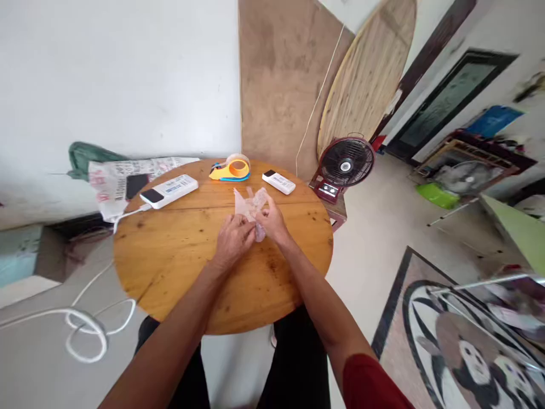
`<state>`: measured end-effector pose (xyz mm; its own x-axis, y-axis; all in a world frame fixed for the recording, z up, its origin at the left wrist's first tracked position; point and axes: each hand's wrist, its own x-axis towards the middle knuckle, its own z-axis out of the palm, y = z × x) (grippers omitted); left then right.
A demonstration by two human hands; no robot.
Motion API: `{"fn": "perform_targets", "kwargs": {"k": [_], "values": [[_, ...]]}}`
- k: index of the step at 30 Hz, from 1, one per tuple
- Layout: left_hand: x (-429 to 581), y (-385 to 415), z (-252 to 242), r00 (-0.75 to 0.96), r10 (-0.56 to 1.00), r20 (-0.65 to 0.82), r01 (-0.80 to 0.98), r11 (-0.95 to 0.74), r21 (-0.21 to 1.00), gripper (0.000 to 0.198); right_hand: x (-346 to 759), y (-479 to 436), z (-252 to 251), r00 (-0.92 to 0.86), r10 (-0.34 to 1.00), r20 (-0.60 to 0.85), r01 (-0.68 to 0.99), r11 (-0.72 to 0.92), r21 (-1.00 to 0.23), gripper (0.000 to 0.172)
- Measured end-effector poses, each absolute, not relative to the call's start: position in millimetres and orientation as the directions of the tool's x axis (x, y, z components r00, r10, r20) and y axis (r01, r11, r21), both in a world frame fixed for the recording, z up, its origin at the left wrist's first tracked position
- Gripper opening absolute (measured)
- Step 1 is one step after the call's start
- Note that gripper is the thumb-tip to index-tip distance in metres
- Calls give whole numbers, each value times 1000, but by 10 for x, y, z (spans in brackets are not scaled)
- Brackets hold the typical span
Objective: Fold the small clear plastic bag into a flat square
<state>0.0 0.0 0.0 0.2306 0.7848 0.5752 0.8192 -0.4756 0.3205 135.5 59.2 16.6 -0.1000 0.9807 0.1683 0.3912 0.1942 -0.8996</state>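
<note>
Toward the body from the tape dispenser (230,172): crumpled translucent wrap (243,205), between both hands.
Left hand (234,238): fingertips bunched, apparently pinching the wrap on its side away from the dispenser.
Right hand (273,221): thumb and forefinger pinching the wrap.
Wrap: seemingly being opened or gathered; I cannot tell which.
Both hands: the next move calls, I judge, for light, matched pinches.

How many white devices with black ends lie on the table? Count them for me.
2: a cabled white device left of the tape dispenser, and a second white device right of it.
</note>
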Motion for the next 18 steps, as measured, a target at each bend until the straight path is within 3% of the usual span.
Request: {"fn": "perform_targets", "kwargs": {"k": [6,11,15,18], "values": [[-32,-25,18,12,841,542,699,-395,596,16,1403,397,247,-101,994,51,205,71,-976,74],[-59,-6,15,33,807,590,613,-482,626,16,1459,153,299,-147,989,-7,-12,-8,-1000,81],[-43,23,-14,-10,776,631,592,-504,629,13,1436,5,238,-146,987,66,1,67,-998,81],[-32,14,10,-17,782,623,569,-505,649,18,1408,-78,262,-165,977,136,139,160,-977,76]]}}
